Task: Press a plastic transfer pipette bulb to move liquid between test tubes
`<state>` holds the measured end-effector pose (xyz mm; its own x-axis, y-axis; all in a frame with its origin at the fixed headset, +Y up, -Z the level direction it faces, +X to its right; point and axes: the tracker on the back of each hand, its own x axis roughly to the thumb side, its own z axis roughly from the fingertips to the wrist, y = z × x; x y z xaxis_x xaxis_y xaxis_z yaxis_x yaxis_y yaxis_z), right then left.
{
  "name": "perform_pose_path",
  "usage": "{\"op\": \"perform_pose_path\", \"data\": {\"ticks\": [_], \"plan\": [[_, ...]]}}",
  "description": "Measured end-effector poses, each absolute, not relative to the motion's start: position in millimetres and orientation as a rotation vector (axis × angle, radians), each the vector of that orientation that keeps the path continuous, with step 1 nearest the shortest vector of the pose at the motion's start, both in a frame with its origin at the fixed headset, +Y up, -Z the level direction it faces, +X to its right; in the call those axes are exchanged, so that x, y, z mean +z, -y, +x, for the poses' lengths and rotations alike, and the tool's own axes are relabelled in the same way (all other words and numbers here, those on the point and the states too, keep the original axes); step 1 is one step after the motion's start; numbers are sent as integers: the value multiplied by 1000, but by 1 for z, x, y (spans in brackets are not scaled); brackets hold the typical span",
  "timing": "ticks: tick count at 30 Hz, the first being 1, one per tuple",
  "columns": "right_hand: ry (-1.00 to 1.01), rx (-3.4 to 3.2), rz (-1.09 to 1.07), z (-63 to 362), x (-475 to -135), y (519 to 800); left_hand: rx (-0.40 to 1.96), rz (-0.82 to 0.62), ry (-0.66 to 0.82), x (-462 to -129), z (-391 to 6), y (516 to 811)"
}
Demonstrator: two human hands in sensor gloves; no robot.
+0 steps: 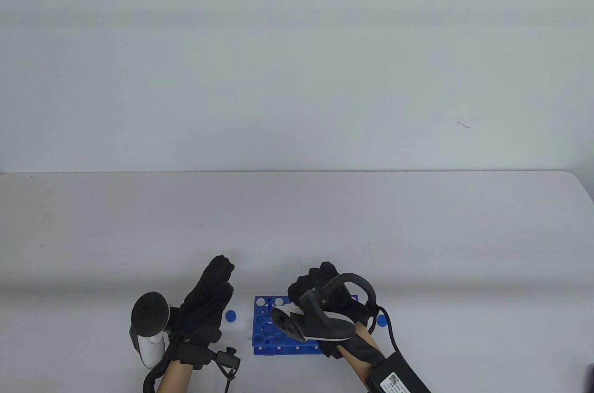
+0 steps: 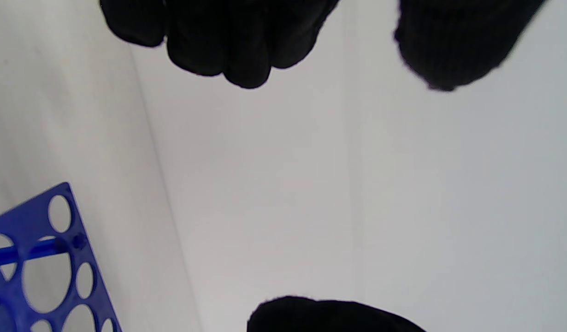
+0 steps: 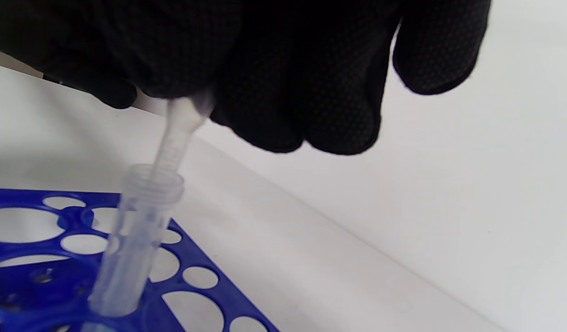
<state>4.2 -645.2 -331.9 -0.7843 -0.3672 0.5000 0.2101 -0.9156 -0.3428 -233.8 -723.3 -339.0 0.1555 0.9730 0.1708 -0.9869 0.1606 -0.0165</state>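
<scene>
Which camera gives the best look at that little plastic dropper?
The right wrist view: the pipette runs from the right hand down into a clear test tube standing in the blue rack. In the table view the hand hides it; the left wrist view misses it.

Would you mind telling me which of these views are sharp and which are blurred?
Table view: even, soft light, fairly sharp. Left wrist view: the left hand's fingers are dark blurs; rack sharper. Right wrist view: the pipette smears at the right hand; tube soft.
</scene>
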Motion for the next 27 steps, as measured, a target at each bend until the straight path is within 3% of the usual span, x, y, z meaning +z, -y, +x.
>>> {"op": "perform_pose_path", "data": {"ticks": [27], "plan": [[-356,-2719,-809,8,-334,646,1405,108,152,-339,-234,723]]}}
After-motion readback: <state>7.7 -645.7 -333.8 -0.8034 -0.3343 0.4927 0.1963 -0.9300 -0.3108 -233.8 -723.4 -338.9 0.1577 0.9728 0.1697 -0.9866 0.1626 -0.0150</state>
